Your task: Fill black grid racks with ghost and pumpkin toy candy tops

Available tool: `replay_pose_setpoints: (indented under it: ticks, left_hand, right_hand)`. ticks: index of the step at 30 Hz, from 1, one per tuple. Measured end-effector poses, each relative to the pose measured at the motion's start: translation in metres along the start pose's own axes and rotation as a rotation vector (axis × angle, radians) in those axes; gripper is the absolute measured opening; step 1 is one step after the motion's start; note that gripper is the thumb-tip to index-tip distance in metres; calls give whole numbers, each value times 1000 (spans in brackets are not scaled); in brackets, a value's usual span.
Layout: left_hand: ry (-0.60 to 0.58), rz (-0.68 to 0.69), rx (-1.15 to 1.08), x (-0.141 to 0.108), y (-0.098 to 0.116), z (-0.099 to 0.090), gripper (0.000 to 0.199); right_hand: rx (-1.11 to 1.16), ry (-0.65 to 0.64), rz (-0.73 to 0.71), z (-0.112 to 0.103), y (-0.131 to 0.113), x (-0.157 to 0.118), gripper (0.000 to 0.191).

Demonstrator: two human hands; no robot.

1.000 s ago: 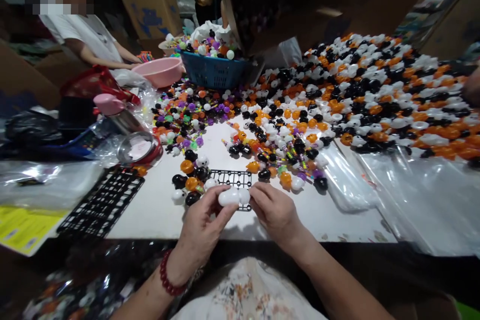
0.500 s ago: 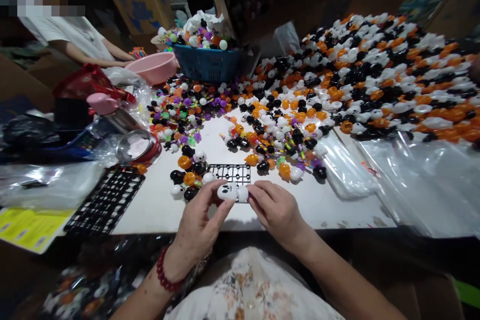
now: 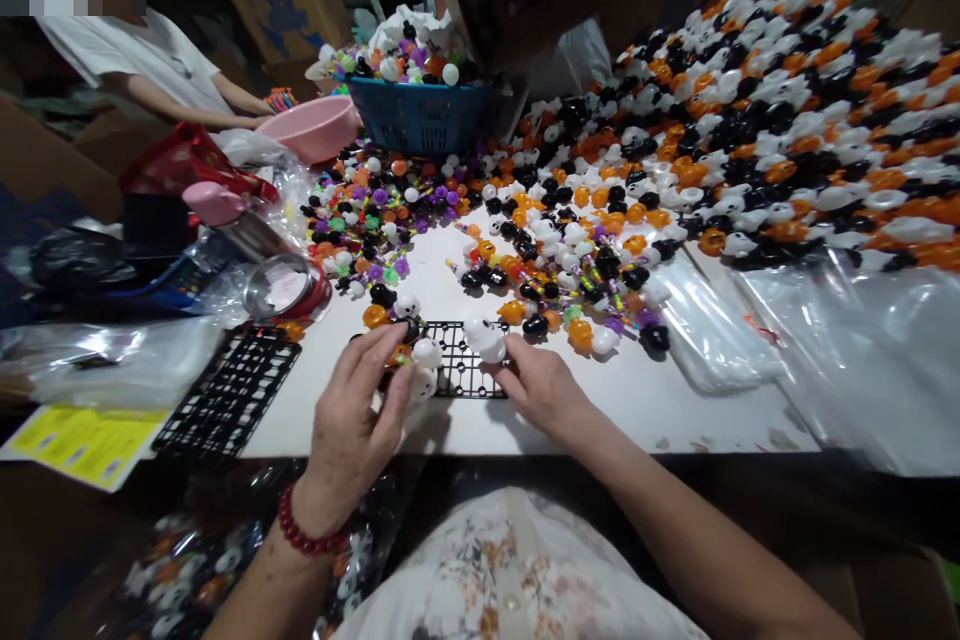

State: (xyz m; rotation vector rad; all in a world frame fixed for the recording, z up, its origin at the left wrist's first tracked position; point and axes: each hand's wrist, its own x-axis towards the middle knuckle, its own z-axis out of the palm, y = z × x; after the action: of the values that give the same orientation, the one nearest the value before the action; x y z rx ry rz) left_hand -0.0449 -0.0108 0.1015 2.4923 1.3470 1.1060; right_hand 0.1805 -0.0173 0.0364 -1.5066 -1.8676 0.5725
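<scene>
Pinched by its right end between the fingers and thumb of my right hand (image 3: 546, 382) is a white skull-faced plastic toy (image 3: 486, 340). It lies over the right part of a black plastic grid (image 3: 459, 378). My left hand (image 3: 360, 415) is over a small cluster of toy heads left of the grid. Its thumb and fingers are curved but apart around an orange pumpkin head (image 3: 395, 356), partly hidden by the fingers. White heads (image 3: 427, 352) lie just beyond the fingertips, and a white skull head (image 3: 407, 306) sits behind them.
A big heap of orange, black and white heads (image 3: 772, 120) covers the right back. Clear plastic bags (image 3: 862, 360) lie at right. More black grids (image 3: 229, 390), a pink-lidded bottle (image 3: 217, 205) and a blue basket (image 3: 420, 115) are around. Another person (image 3: 165, 70) stands at back left.
My left hand has let go of the white skull toy and moved left to the cluster of heads. My right hand has moved the toy forward over the grid.
</scene>
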Motion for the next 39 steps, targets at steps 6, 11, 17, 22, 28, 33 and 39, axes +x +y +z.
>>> replay_pose_setpoints:
  ticks: [6,11,17,22,28,33,39]
  left_hand:
    - [-79,13,51,-1,-23,-1,37]
    - [-75,-42,23,-1,-29,3,37]
    - [-24,-110,19,2,-42,-2,36]
    - [2,-120,36,1,-49,-2,35]
    - [-105,-45,5,4,-52,-1,38]
    - [-188,1,-6,6,-56,3,41]
    - [-242,3,-49,7,-55,7,46]
  right_hand:
    - [355,-131,123,28,8,40,11]
    - [420,-190,135,39,10,52,10]
    - [379,-187,76,27,12,48,12]
    - [55,-75,-158,17,23,43,15]
    - [-184,-48,-274,2,19,55,15]
    - [-37,-134,-131,3,3,84,8]
    - [91,-246,-109,18,-14,110,9]
